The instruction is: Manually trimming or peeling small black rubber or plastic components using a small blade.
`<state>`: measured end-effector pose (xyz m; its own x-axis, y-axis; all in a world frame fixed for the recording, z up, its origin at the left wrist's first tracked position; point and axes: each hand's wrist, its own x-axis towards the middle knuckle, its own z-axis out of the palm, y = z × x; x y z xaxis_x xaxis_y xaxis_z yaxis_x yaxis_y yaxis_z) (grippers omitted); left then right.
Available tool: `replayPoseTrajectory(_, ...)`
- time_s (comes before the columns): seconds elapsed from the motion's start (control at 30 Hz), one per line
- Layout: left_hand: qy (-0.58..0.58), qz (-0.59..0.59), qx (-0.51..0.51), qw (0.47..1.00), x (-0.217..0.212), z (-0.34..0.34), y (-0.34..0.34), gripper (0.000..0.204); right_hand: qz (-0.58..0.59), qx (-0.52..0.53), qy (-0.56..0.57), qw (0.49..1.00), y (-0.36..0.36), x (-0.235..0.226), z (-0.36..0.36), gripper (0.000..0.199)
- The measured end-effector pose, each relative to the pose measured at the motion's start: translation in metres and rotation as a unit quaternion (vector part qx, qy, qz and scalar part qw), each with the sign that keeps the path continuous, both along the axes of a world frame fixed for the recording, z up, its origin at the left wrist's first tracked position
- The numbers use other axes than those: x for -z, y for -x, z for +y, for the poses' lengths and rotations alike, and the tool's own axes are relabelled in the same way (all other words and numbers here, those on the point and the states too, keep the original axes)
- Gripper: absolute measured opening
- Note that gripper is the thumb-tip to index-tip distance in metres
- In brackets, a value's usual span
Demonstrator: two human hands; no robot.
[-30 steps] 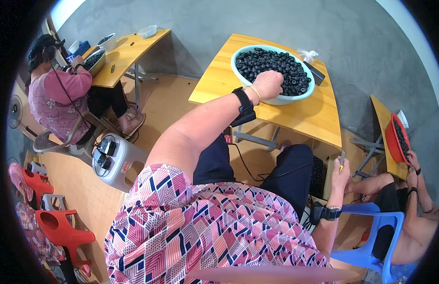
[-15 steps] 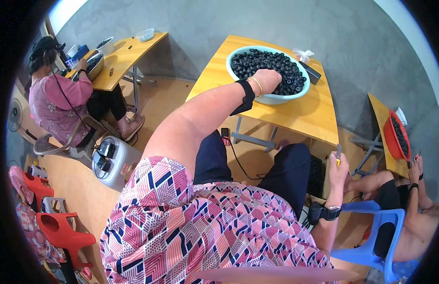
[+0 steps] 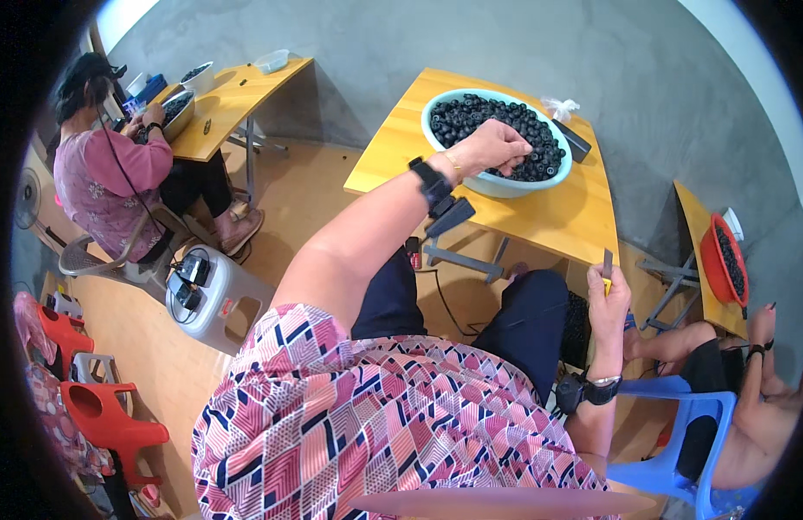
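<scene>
A pale blue bowl [image 3: 433, 137] heaped with small black round pieces [image 3: 472, 111], some showing a hole in the middle, stands on a wooden table. Over the pieces, toward the bowl's near side, is my left hand [image 3: 492, 149]. Its fingers are curled with thumb and fingertips pinched together; whatever lies between them is too small to make out. By the table's near right corner, my right hand [image 3: 611, 299] is closed around a utility knife [image 3: 607, 270] with a yellow part, its blade pointing up.
Behind the bowl's right side lie a dark box-shaped object [image 3: 573, 140] and a clear plastic bag [image 3: 560, 108]. A person at the left works at another table [image 3: 237, 95]. At the right, another person sits on a blue chair [image 3: 679, 390] near a red basin [image 3: 722, 269] of black pieces.
My left hand has risen a little off the pieces and turned, so its pinched fingertips now show. My right hand, with the utility knife, has shifted slightly left and up.
</scene>
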<state>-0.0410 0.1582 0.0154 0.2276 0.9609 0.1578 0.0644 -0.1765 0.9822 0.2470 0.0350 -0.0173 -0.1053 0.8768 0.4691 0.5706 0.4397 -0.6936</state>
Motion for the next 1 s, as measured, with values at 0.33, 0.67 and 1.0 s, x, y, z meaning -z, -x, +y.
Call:
replayPoseTrajectory(0.33,0.121,-0.357,0.219,0.9,0.01,-0.119,-0.023,0.025,0.033,-0.172,-0.057,0.983,0.069,-0.059,-0.015,0.02)
replayPoseTrajectory(0.67,0.135,-0.417,0.195,0.878,0.01,-0.144,-0.037,0.025,0.013,-0.215,-0.112,0.97,0.091,-0.071,-0.022,0.021)
replayPoseTrajectory(1.0,0.068,-0.339,0.135,0.929,0.011,-0.144,-0.038,0.024,0.017,-0.204,-0.13,0.97,0.085,-0.058,-0.019,0.014)
